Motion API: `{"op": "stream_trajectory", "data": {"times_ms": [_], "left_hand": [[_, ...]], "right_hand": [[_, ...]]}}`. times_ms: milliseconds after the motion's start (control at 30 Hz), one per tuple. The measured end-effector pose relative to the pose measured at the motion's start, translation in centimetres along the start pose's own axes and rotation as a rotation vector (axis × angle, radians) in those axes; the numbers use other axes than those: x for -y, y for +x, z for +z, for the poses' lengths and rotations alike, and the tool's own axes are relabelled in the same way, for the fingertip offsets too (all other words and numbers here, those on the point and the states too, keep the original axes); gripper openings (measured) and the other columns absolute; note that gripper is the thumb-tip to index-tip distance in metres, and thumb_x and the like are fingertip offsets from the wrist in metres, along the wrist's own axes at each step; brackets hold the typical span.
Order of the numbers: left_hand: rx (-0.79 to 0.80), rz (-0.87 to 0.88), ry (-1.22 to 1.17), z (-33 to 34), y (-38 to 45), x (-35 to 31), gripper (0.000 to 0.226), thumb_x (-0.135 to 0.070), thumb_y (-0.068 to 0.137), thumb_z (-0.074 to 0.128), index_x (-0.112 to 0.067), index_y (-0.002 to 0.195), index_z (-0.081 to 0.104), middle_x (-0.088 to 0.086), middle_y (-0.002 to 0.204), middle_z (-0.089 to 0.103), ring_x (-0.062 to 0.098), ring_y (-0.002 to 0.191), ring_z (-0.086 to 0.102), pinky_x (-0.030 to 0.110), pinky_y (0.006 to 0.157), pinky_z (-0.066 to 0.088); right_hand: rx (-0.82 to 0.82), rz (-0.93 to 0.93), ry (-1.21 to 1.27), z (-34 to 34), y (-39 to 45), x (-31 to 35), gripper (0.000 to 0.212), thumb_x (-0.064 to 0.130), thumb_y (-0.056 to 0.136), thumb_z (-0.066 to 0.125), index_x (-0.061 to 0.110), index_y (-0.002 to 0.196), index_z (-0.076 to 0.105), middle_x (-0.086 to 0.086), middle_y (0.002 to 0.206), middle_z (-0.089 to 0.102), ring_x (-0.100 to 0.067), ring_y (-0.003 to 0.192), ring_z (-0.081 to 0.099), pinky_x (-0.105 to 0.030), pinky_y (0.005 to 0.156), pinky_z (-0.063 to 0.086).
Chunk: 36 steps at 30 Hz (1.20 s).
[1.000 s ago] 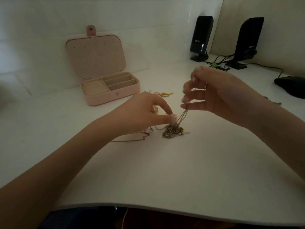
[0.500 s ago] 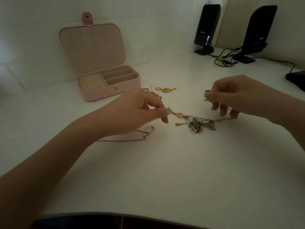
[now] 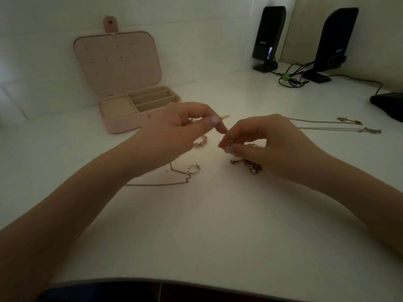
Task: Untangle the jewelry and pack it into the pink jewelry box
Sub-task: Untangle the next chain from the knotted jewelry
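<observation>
The pink jewelry box (image 3: 122,125) stands open at the back left, its lid up and its compartments bare. My left hand (image 3: 174,131) pinches a fine chain end near its fingertips. My right hand (image 3: 261,142) pinches a small ring-like piece from the tangled jewelry clump (image 3: 250,165), which lies partly under that hand. A silver ring (image 3: 193,169) and a thin chain (image 3: 165,182) lie on the white table below my left hand. A pink bead bracelet (image 3: 200,142) peeks out beside my left hand. A small gold piece (image 3: 225,116) shows behind my left fingers.
Two long necklaces (image 3: 327,125) lie stretched out at the right. Two black speakers (image 3: 269,38) stand at the back right with tangled cables (image 3: 290,78). A dark object (image 3: 390,103) sits at the far right edge. The table's front edge runs along the bottom.
My hands have come together over the tangle. The right hand moved left and now pinches a small piece; the left lifted slightly. Two necklaces now show at the right.
</observation>
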State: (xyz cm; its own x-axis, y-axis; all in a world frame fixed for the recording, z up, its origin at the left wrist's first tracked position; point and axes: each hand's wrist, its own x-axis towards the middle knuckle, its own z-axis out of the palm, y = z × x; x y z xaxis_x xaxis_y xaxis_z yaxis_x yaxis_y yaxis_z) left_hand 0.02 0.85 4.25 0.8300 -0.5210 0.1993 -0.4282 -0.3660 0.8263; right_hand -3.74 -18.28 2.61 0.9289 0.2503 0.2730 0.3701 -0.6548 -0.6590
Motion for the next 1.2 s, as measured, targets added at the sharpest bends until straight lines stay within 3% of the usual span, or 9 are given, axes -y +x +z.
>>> {"op": "stream_trajectory", "data": {"times_ms": [133, 300, 367, 467, 533, 633, 767, 1033, 1200], "left_hand": [[-0.079, -0.053, 0.097, -0.2, 0.2, 0.7, 0.02, -0.027, 0.088, 0.058, -0.027, 0.074, 0.072, -0.013, 0.054, 0.059, 0.003, 0.048, 0.041, 0.022, 0.054, 0.036], [0.017, -0.051, 0.157, 0.2, -0.4, 0.6, 0.021, -0.033, 0.069, 0.053, -0.025, 0.065, 0.072, 0.001, 0.054, 0.054, 0.02, 0.053, 0.044, 0.029, 0.05, 0.035], [0.023, -0.006, 0.181, 0.4, -0.5, 0.5, 0.021, -0.036, 0.067, 0.054, -0.026, 0.065, 0.072, 0.003, 0.075, 0.066, 0.022, 0.07, 0.059, 0.037, 0.063, 0.043], [0.001, 0.028, 0.026, 0.6, -0.4, 0.5, 0.02, -0.04, 0.068, 0.059, -0.025, 0.071, 0.073, -0.003, 0.088, 0.07, 0.011, 0.089, 0.064, 0.026, 0.078, 0.048], [0.018, -0.005, -0.151, 0.7, -0.5, 0.3, 0.02, -0.037, 0.077, 0.062, -0.021, 0.077, 0.073, -0.003, 0.087, 0.073, 0.006, 0.087, 0.066, 0.016, 0.079, 0.048], [0.003, -0.025, -0.327, 1.4, -0.6, 0.2, 0.02, -0.029, 0.078, 0.073, -0.01, 0.082, 0.067, 0.007, 0.087, 0.075, 0.016, 0.088, 0.071, 0.028, 0.087, 0.054], [-0.037, -0.087, -0.537, 1.8, -0.7, 0.2, 0.023, -0.012, 0.065, 0.071, -0.007, 0.086, 0.061, 0.018, 0.085, 0.073, 0.024, 0.078, 0.073, 0.031, 0.078, 0.059], [-0.063, -0.033, -0.392, 1.8, -0.8, 0.3, 0.021, -0.021, 0.066, 0.07, -0.012, 0.085, 0.072, 0.002, 0.073, 0.073, 0.011, 0.068, 0.069, 0.019, 0.071, 0.054], [-0.08, -0.023, -0.277, 2.1, -0.7, 0.6, 0.003, -0.018, 0.076, 0.069, -0.019, 0.079, 0.071, -0.004, 0.071, 0.073, 0.009, 0.067, 0.069, 0.019, 0.07, 0.055]], "right_hand": [[-0.057, 0.075, 0.289, -0.6, -0.2, 0.3, 0.01, 0.012, 0.08, 0.073, 0.011, 0.09, 0.075, 0.001, 0.074, 0.074, -0.003, 0.067, 0.07, -0.008, 0.061, 0.048], [-0.042, 0.07, 0.356, -0.7, -0.6, 0.4, 0.013, 0.017, 0.076, 0.071, 0.011, 0.087, 0.073, 0.0, 0.075, 0.074, -0.012, 0.07, 0.072, -0.014, 0.066, 0.052], [-0.036, 0.065, 0.384, -0.6, -0.6, 0.5, 0.02, 0.025, 0.072, 0.07, 0.012, 0.087, 0.072, -0.001, 0.078, 0.074, -0.014, 0.073, 0.072, -0.018, 0.07, 0.055], [-0.067, 0.043, 0.36, -0.5, -0.8, 0.4, 0.011, 0.024, 0.076, 0.072, 0.018, 0.086, 0.072, -0.001, 0.08, 0.074, -0.016, 0.075, 0.071, -0.023, 0.075, 0.057], [-0.123, 0.009, 0.323, -0.4, -0.8, 0.3, 0.007, 0.019, 0.079, 0.072, 0.022, 0.085, 0.074, 0.002, 0.08, 0.073, -0.013, 0.074, 0.07, -0.021, 0.073, 0.056], [-0.194, -0.049, 0.293, -0.3, -0.9, 0.3, 0.01, 0.015, 0.079, 0.074, 0.023, 0.085, 0.075, 0.004, 0.08, 0.072, -0.011, 0.075, 0.068, -0.017, 0.069, 0.054], [-0.218, -0.074, 0.298, 0.0, -1.2, 0.4, 0.01, 0.013, 0.078, 0.076, 0.017, 0.088, 0.076, 0.002, 0.076, 0.072, -0.01, 0.069, 0.068, -0.012, 0.062, 0.05], [-0.272, -0.174, 0.221, 0.0, -1.3, 0.0, 0.011, 0.007, 0.081, 0.073, 0.017, 0.086, 0.071, 0.004, 0.075, 0.07, -0.011, 0.071, 0.068, -0.016, 0.069, 0.053], [-0.275, -0.186, 0.154, -0.1, -1.2, -0.2, 0.008, 0.008, 0.083, 0.071, 0.016, 0.087, 0.07, 0.009, 0.079, 0.069, -0.008, 0.073, 0.067, -0.014, 0.07, 0.052]]}}
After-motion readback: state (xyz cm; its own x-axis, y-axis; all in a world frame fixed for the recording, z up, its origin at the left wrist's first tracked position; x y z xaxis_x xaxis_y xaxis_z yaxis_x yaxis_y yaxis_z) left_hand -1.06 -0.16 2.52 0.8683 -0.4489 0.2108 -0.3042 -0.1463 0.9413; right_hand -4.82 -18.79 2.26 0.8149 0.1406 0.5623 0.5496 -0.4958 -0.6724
